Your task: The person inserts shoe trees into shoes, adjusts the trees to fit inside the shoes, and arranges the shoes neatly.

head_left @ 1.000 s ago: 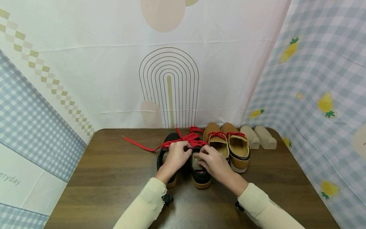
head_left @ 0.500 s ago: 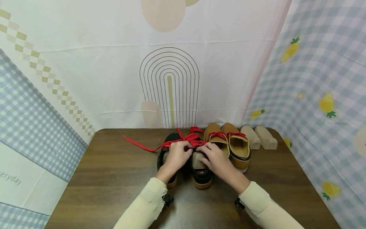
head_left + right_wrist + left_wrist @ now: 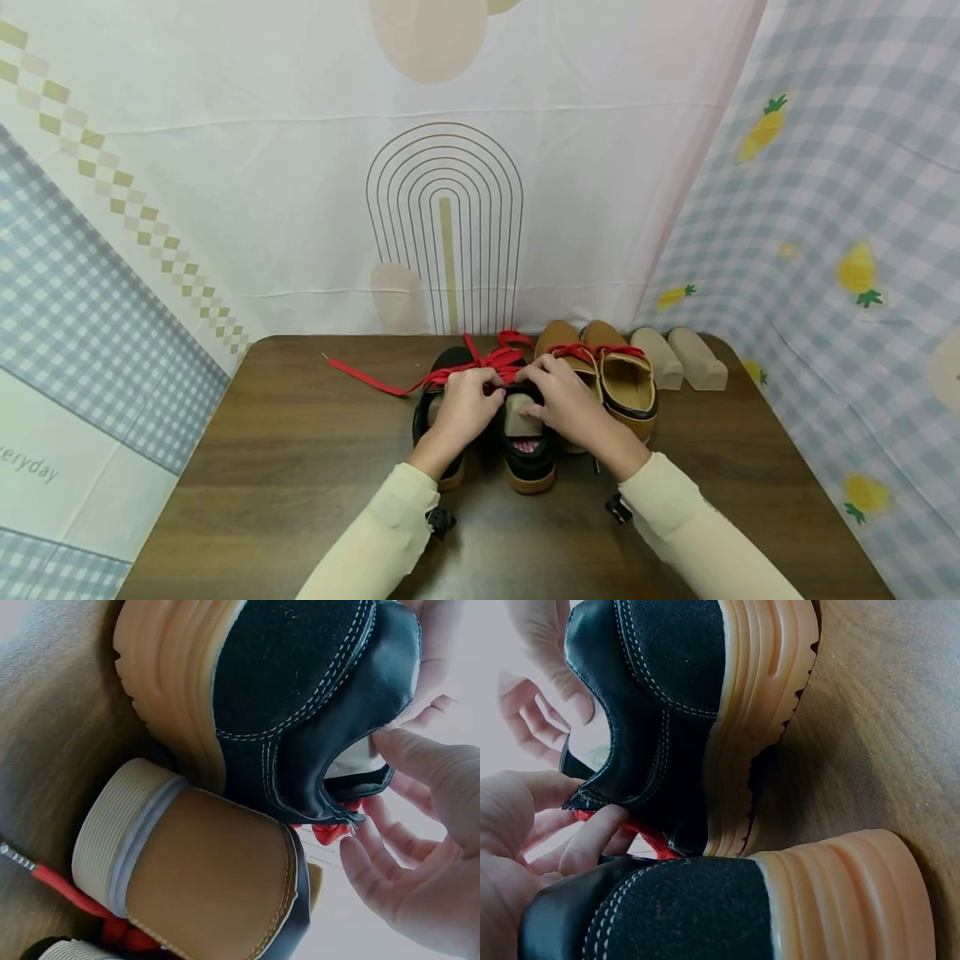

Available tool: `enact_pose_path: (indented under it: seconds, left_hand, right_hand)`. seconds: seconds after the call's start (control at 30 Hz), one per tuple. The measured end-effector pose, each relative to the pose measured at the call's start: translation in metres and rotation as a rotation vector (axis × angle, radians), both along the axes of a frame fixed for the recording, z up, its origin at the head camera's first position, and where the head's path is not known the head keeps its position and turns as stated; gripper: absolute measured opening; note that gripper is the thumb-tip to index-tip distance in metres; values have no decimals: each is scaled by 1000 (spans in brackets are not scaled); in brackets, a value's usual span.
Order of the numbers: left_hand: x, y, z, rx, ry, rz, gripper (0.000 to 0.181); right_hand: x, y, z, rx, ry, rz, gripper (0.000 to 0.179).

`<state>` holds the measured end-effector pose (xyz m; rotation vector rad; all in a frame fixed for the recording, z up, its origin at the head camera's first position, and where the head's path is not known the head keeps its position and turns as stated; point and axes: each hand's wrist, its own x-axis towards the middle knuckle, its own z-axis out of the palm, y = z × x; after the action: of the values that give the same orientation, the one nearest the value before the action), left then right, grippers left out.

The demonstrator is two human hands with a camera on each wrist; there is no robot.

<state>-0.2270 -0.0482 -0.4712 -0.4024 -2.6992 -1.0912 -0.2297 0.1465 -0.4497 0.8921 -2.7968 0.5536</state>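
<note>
Two black shoes with red laces and tan soles stand side by side mid-table. My left hand (image 3: 469, 407) pinches the front left edge of the opening of the right-hand black shoe (image 3: 641, 697) between thumb and finger. On the opening's other side is my right hand (image 3: 566, 400). Its thumb touches the beige insert (image 3: 356, 759) inside that shoe, and its loosely bent fingers lie by the red laces (image 3: 330, 832). The left-hand black shoe (image 3: 682, 915) is partly hidden behind my left hand; some of its red lace (image 3: 367, 380) trails left over the table.
Right of the black pair stand two brown shoes (image 3: 628, 387) with tied red laces. Two loose beige inserts (image 3: 697, 360) lie at the back right corner of the wooden table (image 3: 300, 467). Patterned cloth (image 3: 300, 208) hangs behind and at both sides.
My right hand has moved forward along the shoe's opening, and its fingers are nearer the laces. More of the beige insert shows. My left hand has stayed in place.
</note>
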Motion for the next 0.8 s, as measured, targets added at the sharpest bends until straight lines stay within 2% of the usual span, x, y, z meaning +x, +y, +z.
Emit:
enact_pose_path:
  seconds: [0.33,0.57,0.8]
  left_hand:
    - [1,-1,2,-5,1,-4,4]
    - [1,0,1,-10,-9,-6,4]
    - [0,1,0,-9,-11,-1,6]
  right_hand:
    - [-6,0,0,-77,-82,-15,34]
    - [-9,1,2,-59,-161,-41,37]
    - [-11,2,-2,-59,-116,-27,33]
